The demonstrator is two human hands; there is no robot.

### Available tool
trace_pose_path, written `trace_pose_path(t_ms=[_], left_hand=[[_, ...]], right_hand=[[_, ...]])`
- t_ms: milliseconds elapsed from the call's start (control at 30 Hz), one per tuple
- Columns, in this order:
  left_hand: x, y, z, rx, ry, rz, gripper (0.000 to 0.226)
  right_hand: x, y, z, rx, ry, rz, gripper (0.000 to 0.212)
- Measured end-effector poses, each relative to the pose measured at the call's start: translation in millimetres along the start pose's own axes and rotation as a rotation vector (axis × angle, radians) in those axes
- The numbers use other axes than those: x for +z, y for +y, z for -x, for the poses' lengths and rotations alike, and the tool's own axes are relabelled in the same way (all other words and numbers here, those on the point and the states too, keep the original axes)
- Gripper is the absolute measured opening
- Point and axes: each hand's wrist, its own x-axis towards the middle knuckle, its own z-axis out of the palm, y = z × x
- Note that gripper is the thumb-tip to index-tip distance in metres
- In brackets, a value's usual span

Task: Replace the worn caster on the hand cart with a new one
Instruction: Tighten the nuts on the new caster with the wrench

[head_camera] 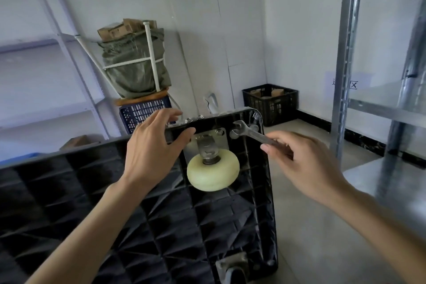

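Your left hand (153,145) is gripping the upturned cart deck's (115,203) far edge, just left of the caster (213,172); your right hand (299,161) is pinching a wrench (250,132) just right of it.

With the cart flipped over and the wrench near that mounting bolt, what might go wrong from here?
1. The wrench, pinched far down its handle by the right hand, may slip off the bolt.
2. The left hand grips the cart right beside the caster; a slip could strike its thumb.
3. The upturned cart may shift under turning force.
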Motion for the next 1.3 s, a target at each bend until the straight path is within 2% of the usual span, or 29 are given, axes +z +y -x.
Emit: trace_pose_path(t_ms=[200,367,667,933,1100,1200,1300], left_hand=[[-9,9,4,0.059,0.019,0.006,0.040],[-4,2,-10,-0.007,-0.015,0.038,0.039],[24,5,-53,0.023,-0.132,0.013,0.033],[38,1,-58,-0.029,-0.144,0.055,0.020],[32,1,-57,-0.046,0.009,0.224,0.016],[18,-5,-41,0.017,0.134,0.261,0.019],[16,-23,-7,0.115,0.181,0.234,0.023]], right_hand=[[-4,-12,-15,-0.038,-0.021,-0.012,0.028],[-6,-24,-39,-0.086,-0.012,0.045,0.022],[-1,-35,-105,-0.029,-0.072,0.174,0.024],[9,-29,-110,-0.025,-0.050,0.127,0.021],[17,-27,-104,-0.041,-0.044,0.110,0.019],[23,-29,-102,-0.057,-0.035,0.092,0.020],[29,-33,-106,-0.075,-0.020,0.113,0.023]])
